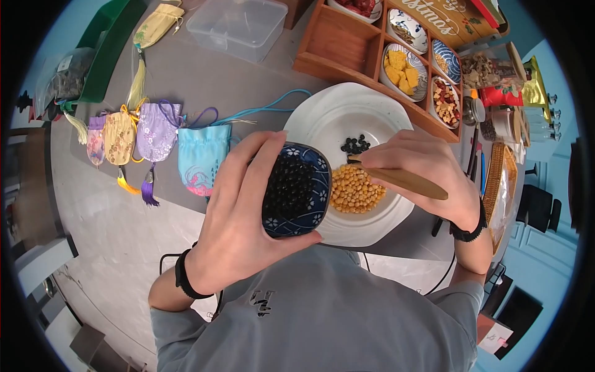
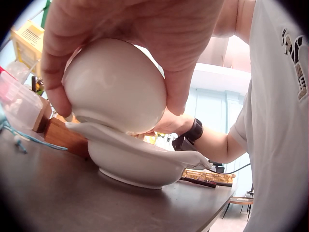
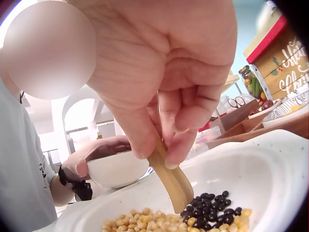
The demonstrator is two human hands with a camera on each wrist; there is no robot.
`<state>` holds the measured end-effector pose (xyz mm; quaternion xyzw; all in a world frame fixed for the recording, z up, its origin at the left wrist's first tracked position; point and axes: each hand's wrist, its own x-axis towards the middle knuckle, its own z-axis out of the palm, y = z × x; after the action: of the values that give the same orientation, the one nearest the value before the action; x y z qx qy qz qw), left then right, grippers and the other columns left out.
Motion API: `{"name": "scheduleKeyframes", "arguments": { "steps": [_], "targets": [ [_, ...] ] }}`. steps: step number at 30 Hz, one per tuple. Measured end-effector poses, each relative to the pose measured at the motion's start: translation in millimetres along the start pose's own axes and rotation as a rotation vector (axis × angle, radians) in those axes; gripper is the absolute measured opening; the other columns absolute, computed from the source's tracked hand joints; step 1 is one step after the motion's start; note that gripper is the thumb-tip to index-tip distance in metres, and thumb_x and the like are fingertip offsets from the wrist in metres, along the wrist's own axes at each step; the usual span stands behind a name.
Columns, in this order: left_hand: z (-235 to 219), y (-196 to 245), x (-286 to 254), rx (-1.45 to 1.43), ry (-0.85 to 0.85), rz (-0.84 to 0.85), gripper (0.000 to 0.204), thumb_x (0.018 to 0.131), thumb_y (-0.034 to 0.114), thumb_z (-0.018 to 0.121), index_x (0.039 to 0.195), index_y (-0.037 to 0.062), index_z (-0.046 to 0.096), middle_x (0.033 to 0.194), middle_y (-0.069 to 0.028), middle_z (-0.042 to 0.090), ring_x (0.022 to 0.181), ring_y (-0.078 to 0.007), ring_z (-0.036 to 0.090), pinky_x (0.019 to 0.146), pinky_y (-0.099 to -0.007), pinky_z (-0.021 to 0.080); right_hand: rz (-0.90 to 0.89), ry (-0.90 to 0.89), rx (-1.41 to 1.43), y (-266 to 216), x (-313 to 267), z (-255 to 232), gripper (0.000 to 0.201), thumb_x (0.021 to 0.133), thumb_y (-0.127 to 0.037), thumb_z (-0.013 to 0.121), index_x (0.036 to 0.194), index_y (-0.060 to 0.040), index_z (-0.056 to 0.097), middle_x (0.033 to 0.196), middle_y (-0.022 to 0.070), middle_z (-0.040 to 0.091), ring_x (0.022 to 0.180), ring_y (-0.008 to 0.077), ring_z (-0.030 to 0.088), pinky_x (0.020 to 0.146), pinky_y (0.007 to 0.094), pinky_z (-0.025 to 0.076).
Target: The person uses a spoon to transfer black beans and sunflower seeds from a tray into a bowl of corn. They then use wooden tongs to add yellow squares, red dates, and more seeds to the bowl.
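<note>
My left hand [image 1: 238, 208] grips a small bowl [image 1: 319, 192], dark blue with white flowers inside and plain white outside, tilted at the rim of a large white bowl [image 1: 310, 115]. Black beans [image 1: 288, 189] fill much of the small bowl. Between thumb and fingers, my right hand [image 1: 421, 167] pinches a wooden scoop [image 1: 409, 181]. Its lower end [image 3: 181, 195] is down among the black beans [image 3: 212, 210] in the large bowl. Beside those lie yellow chickpea-like beans [image 1: 356, 192], covering a larger patch of the bottom.
Behind the large bowl stands a wooden compartment box [image 1: 344, 40] with small dishes of dried ingredients. Several drawstring pouches [image 1: 201, 152] lie to the left, near a clear plastic container [image 1: 238, 28]. Jars [image 1: 499, 124] and a wicker tray [image 1: 499, 192] are on the right.
</note>
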<state>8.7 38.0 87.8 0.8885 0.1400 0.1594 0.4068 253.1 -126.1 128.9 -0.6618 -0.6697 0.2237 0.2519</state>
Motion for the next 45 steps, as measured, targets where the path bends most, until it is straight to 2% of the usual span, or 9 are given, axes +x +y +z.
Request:
{"name": "scheduleKeyframes", "arguments": {
  "steps": [11, 17, 26, 27, 34, 35, 38, 42, 45],
  "targets": [
    [-1.4, 1.4, 1.6, -0.002, 0.000, 0.015, 0.119, 0.048, 0.022, 0.101, 0.148, -0.0003, 0.040, 0.145, -0.0214, 0.043, 0.132, -0.0402, 0.048, 0.108, -0.0479, 0.043, -0.017, 0.027, 0.021, 0.6, 4.3, 5.4, 0.023, 0.078, -0.001, 0.077, 0.100, -0.0003, 0.070, 0.090, 0.0128, 0.072, 0.083, 0.0317, 0.069, 0.070, 0.0397, 0.054],
    [-0.5, 0.2, 1.2, -0.003, 0.002, 0.013, 0.121, 0.048, 0.025, 0.101, 0.149, 0.0014, 0.040, 0.146, -0.0203, 0.043, 0.133, -0.0395, 0.047, 0.110, -0.0475, 0.043, 0.010, 0.005, 0.001, 4.1, 1.3, 4.9, 0.024, 0.084, -0.012, 0.080, 0.104, -0.0015, 0.073, 0.098, 0.0127, 0.075, 0.087, 0.0308, 0.071, 0.078, 0.0389, 0.054],
    [-2.6, 4.4, 2.7, 0.001, -0.006, 0.007, 0.117, 0.049, 0.016, 0.099, 0.148, -0.0010, 0.039, 0.143, -0.0222, 0.044, 0.130, -0.0418, 0.048, 0.107, -0.0485, 0.044, -0.006, 0.241, 0.067, -20.2, 3.0, -15.7, 0.025, 0.078, -0.007, 0.082, 0.101, 0.0013, 0.076, 0.091, 0.0121, 0.076, 0.077, 0.0284, 0.070, 0.067, 0.0365, 0.053],
    [-2.0, 4.1, 2.6, -0.005, -0.003, 0.006, 0.117, 0.049, 0.016, 0.099, 0.148, -0.0009, 0.039, 0.143, -0.0222, 0.044, 0.130, -0.0419, 0.048, 0.107, -0.0485, 0.044, -0.013, 0.234, 0.137, -29.0, 5.3, -17.9, 0.026, 0.074, -0.005, 0.083, 0.096, 0.0063, 0.074, 0.092, 0.0221, 0.076, 0.078, 0.0316, 0.073, 0.069, 0.0375, 0.055],
    [2.1, 0.1, -0.2, -0.016, 0.024, -0.017, 0.120, 0.047, 0.020, 0.100, 0.150, 0.0025, 0.040, 0.147, -0.0198, 0.044, 0.134, -0.0383, 0.048, 0.110, -0.0452, 0.044, -0.113, 0.251, 0.212, -43.7, 17.0, 6.0, 0.027, 0.074, -0.004, 0.084, 0.096, 0.0072, 0.073, 0.096, 0.0252, 0.076, 0.082, 0.0310, 0.073, 0.070, 0.0350, 0.055],
    [1.9, 0.3, 0.0, -0.009, 0.026, -0.011, 0.120, 0.048, 0.020, 0.100, 0.150, 0.0025, 0.040, 0.147, -0.0200, 0.044, 0.134, -0.0384, 0.048, 0.110, -0.0453, 0.044, 0.005, 0.234, 0.224, -48.6, 15.2, 2.2, 0.025, 0.078, -0.002, 0.081, 0.099, 0.0059, 0.073, 0.098, 0.0236, 0.076, 0.085, 0.0286, 0.074, 0.072, 0.0338, 0.056],
    [1.0, 0.2, 0.5, 0.007, 0.030, 0.004, 0.120, 0.047, 0.021, 0.101, 0.150, 0.0026, 0.040, 0.147, -0.0204, 0.044, 0.134, -0.0387, 0.049, 0.110, -0.0456, 0.044, 0.002, 0.315, 0.247, -35.5, 6.3, -4.9, 0.025, 0.080, 0.000, 0.080, 0.103, 0.0059, 0.072, 0.100, 0.0209, 0.076, 0.088, 0.0252, 0.073, 0.073, 0.0327, 0.056],
    [2.6, 0.6, 1.6, 0.010, 0.028, 0.003, 0.119, 0.047, 0.022, 0.101, 0.149, 0.0027, 0.041, 0.147, -0.0209, 0.046, 0.133, -0.0391, 0.049, 0.109, -0.0461, 0.043, 0.156, 0.378, 0.095, -17.3, -3.9, -3.8, 0.013, 0.083, -0.005, 0.081, 0.095, -0.0038, 0.076, 0.104, 0.0031, 0.076, 0.084, 0.0126, 0.068, 0.063, 0.0273, 0.052],
    [0.9, 2.2, 3.1, 0.022, 0.015, 0.006, 0.117, 0.049, 0.019, 0.099, 0.148, 0.0016, 0.041, 0.144, -0.0211, 0.045, 0.132, -0.0406, 0.048, 0.108, -0.0469, 0.043, 0.153, 0.237, 0.003, -10.4, -9.5, -3.6, 0.019, 0.084, -0.003, 0.078, 0.103, -0.0011, 0.074, 0.103, 0.0069, 0.075, 0.084, 0.0163, 0.069, 0.067, 0.0285, 0.054]
  ]
}}
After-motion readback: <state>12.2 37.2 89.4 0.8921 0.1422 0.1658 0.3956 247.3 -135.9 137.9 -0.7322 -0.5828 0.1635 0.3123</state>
